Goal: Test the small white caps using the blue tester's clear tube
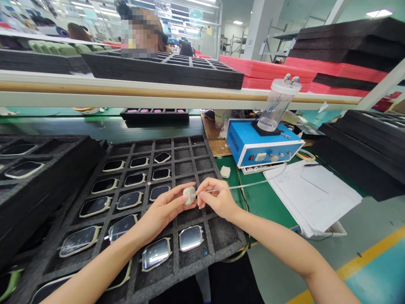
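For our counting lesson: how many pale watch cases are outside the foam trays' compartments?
2: one held watch case in the left hand, one loose watch case on the green worktop. Others may be hidden.

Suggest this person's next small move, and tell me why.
Perhaps steady the pale piece in the left grip and guide the thin tube to it with the right grip: both grips are close together, and the tube runs back to the blue box.
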Available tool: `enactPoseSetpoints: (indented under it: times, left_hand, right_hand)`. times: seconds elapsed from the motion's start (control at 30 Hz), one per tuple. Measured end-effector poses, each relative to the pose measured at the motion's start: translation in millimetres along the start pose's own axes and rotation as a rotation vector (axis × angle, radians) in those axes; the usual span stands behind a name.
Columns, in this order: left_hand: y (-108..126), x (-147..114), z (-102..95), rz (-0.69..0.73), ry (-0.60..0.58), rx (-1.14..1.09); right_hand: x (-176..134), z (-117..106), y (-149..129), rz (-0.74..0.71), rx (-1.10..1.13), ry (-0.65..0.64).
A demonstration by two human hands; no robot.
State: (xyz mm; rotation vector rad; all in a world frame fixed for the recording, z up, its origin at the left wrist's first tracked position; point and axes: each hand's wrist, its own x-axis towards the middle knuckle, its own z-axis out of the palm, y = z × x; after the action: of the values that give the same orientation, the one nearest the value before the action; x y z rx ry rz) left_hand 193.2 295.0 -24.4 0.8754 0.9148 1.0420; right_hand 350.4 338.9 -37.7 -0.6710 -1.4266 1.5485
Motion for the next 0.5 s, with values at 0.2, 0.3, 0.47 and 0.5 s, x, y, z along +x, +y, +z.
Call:
enactPoseSetpoints:
  times: [0.2, 0.3, 0.47, 0.5]
  left_hand:
    - [0.2, -0.2, 0.1, -0.007, -0.013, 0.006]
    - [0.4, -0.5, 0.3, -0.008, -0.014, 0.004]
    - [-0.9, 0.3, -1.6, -0.006, -0.006, 0.012]
    - [-1.5, 0.8, -2.4, -0.007, -0.007, 0.013]
  right_hand:
    - [-0.4, -0.1, -0.4, 0.002, 0.002, 0.001]
    - [-0.3, -0.2, -0.4, 0.003, 0.003, 0.002]
    - [0.6, -0.4, 1.1, -0.003, 0.01, -0.003]
    - [0.7, -0.5, 1.5, -0.006, 0.012, -0.004]
